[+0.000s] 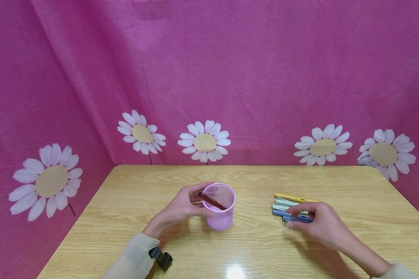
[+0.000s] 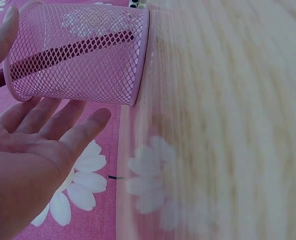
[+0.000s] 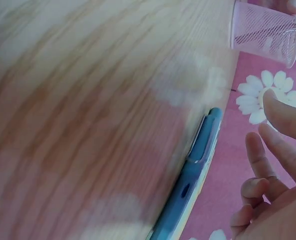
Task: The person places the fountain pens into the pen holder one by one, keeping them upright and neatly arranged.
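Note:
A pink mesh pen cup (image 1: 220,219) stands upright on the wooden table with one dark red pen (image 1: 213,201) leaning inside it. My left hand (image 1: 185,205) holds the cup from its left side, thumb at the near side and fingers round the far side; through the mesh the pen (image 2: 70,54) shows slanting down to the base. Over a row of pens to the right hovers my right hand (image 1: 322,224), thumb and fingers apart with nothing between them. Nearest its fingertips lies a blue pen (image 1: 296,219); the hand hides the pens' right ends.
Beyond the blue pens lie pale green pens (image 1: 287,202) and a yellow pen (image 1: 290,197), side by side. A pink cloth (image 1: 251,97) with white daisies hangs behind the table's back edge and along the left. A black strap (image 1: 160,257) is at my left cuff.

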{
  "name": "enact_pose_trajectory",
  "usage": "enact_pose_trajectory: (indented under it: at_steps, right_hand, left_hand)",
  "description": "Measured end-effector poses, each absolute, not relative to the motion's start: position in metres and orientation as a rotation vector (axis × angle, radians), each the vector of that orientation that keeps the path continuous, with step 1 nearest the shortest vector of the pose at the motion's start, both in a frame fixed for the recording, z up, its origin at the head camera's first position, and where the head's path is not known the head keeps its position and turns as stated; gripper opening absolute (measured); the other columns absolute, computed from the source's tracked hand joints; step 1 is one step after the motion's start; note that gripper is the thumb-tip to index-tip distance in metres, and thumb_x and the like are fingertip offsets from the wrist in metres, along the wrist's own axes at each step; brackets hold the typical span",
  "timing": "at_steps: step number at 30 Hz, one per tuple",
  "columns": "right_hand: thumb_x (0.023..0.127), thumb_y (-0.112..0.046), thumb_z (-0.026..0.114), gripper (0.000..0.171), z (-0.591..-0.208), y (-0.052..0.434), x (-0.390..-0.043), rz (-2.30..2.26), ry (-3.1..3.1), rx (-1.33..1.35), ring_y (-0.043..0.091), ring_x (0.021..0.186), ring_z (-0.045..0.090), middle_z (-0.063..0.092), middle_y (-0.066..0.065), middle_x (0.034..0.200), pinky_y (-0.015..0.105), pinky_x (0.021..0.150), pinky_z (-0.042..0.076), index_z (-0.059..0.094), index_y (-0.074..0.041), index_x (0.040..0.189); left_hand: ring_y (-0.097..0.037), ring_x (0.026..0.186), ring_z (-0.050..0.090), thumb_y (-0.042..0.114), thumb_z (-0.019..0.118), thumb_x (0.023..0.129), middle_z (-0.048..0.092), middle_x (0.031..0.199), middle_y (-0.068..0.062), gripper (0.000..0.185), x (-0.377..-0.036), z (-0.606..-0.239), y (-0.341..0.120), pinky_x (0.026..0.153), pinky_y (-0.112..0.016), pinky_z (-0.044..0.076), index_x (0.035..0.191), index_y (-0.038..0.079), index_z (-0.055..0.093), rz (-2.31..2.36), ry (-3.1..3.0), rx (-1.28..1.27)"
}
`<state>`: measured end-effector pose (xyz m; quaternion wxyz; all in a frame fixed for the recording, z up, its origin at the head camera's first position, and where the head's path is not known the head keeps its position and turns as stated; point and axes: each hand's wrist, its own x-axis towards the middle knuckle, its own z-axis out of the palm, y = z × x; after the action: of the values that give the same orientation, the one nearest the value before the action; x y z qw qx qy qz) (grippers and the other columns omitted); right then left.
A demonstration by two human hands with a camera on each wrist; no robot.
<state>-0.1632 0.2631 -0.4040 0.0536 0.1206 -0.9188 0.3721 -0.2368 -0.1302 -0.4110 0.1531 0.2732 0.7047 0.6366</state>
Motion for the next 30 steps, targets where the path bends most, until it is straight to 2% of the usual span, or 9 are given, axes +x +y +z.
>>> enact_pose_trajectory:
  at_steps: [3, 8, 12, 15, 20, 24, 30]
  right_hand:
    - [0.079, -0.022, 0.095, 0.027, -0.407, 0.270, -0.162, 1.093, -2.806, 0.370, 0.008, 0.058, 0.036, 0.064, -0.005, 0.081, 0.025, 0.049, 0.033, 0.083, -0.016, 0.103]
    - [0.078, -0.022, 0.096, 0.031, -0.410, 0.282, -0.163, 1.009, -2.839, 0.389, 0.009, 0.065, 0.041, 0.066, -0.007, 0.088, 0.025, 0.056, 0.034, 0.083, -0.017, 0.105]
    - [0.078, -0.024, 0.096, 0.034, -0.414, 0.291, -0.165, 0.923, -2.888, 0.405, 0.012, 0.083, 0.054, 0.067, -0.008, 0.093, 0.026, 0.069, 0.046, 0.083, -0.015, 0.108]
    - [0.077, -0.025, 0.096, 0.036, -0.417, 0.298, -0.167, 0.882, -2.924, 0.404, 0.017, 0.094, 0.059, 0.068, -0.007, 0.099, 0.029, 0.079, 0.053, 0.083, -0.016, 0.110]
    - [0.075, -0.026, 0.097, 0.033, -0.422, 0.306, -0.168, 0.861, -2.923, 0.413, 0.014, 0.088, 0.056, 0.066, -0.008, 0.095, 0.026, 0.074, 0.049, 0.084, -0.019, 0.105]
    - [0.075, -0.024, 0.097, 0.031, -0.425, 0.311, -0.169, 0.860, -2.908, 0.431, 0.010, 0.083, 0.053, 0.066, -0.009, 0.093, 0.025, 0.067, 0.043, 0.084, -0.017, 0.103]
    - [0.075, -0.022, 0.096, 0.030, -0.429, 0.314, -0.170, 0.848, -2.886, 0.482, 0.006, 0.078, 0.050, 0.064, -0.010, 0.090, 0.024, 0.063, 0.041, 0.084, -0.013, 0.102]
  left_hand:
    - [-0.040, 0.128, 0.062, 0.002, 0.086, 0.086, 0.057, 0.148, -0.024, 0.082, -0.237, -0.410, -0.130, 0.107, -0.045, 0.053, 0.157, -0.002, 0.045, 1.827, 2.023, 0.785]
    - [-0.036, 0.127, 0.063, 0.002, 0.087, 0.085, 0.058, 0.148, -0.020, 0.083, -0.236, -0.409, -0.130, 0.107, -0.046, 0.052, 0.157, 0.001, 0.046, 1.819, 2.032, 0.772]
    - [-0.036, 0.127, 0.063, 0.002, 0.087, 0.085, 0.058, 0.148, -0.021, 0.083, -0.237, -0.410, -0.130, 0.107, -0.044, 0.052, 0.157, 0.001, 0.046, 1.818, 2.033, 0.767]
    - [-0.036, 0.127, 0.063, 0.004, 0.087, 0.086, 0.058, 0.148, -0.021, 0.083, -0.237, -0.411, -0.130, 0.107, -0.046, 0.052, 0.157, 0.000, 0.046, 1.812, 2.040, 0.772]
    - [-0.034, 0.127, 0.063, 0.004, 0.088, 0.085, 0.058, 0.148, -0.020, 0.084, -0.238, -0.412, -0.130, 0.108, -0.046, 0.051, 0.158, 0.001, 0.046, 1.809, 2.043, 0.761]
    - [-0.035, 0.127, 0.063, 0.003, 0.087, 0.085, 0.058, 0.148, -0.021, 0.083, -0.238, -0.411, -0.130, 0.108, -0.045, 0.052, 0.157, 0.001, 0.046, 1.819, 2.033, 0.765]
    - [-0.037, 0.127, 0.063, 0.003, 0.087, 0.085, 0.058, 0.148, -0.021, 0.083, -0.236, -0.411, -0.130, 0.107, -0.046, 0.052, 0.157, 0.001, 0.047, 1.821, 2.040, 0.766]
